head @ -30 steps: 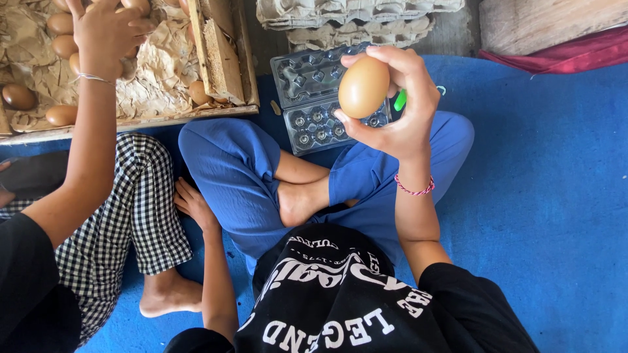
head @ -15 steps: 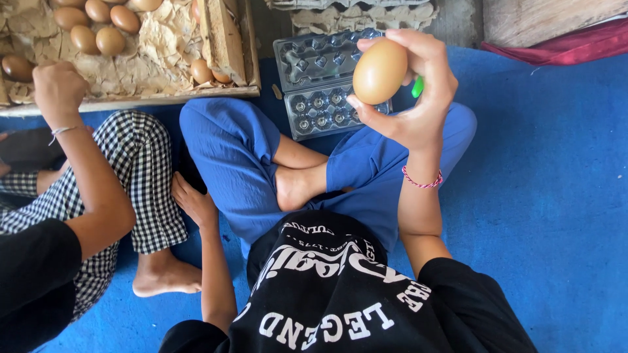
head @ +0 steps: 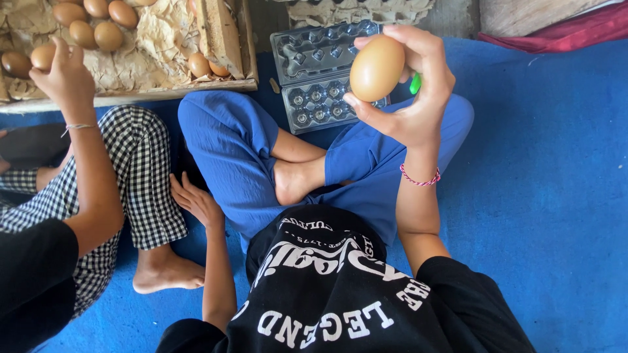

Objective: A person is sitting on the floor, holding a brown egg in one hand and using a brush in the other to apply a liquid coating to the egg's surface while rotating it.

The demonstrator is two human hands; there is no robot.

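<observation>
While the person sat cross-legged on the blue mat (head: 549, 196), the right hand (head: 409, 98) was raised in front of the chest and held a brown egg (head: 377, 68) upright between the thumb at its lower edge and the fingers curled round its far side, so the grip was closed on the egg. A small bright green object (head: 415, 83) showed just behind the egg, between the fingers; what it was could not be told. A pink-and-white string bracelet (head: 419, 179) circled the right wrist. Below and behind the raised egg, an open clear plastic egg carton (head: 314, 72) lay on the mat by the person's blue-trousered knees, its cups showing no eggs. The left hand (head: 196, 201) rested palm down, fingers loosely spread and holding nothing, against the blue trouser leg just beside a co-worker's checked trouser leg (head: 140, 176). That co-worker sat to the left with one hand (head: 63, 73) lifted and holding a brown egg (head: 43, 56) at the edge of a wooden crate (head: 226, 39). The crate was lined with crumpled brown paper and held several more brown eggs (head: 98, 26), some grouped at the top left and two by its inner wooden slat. Grey pulp egg trays (head: 360, 10) were stacked beyond the carton
</observation>
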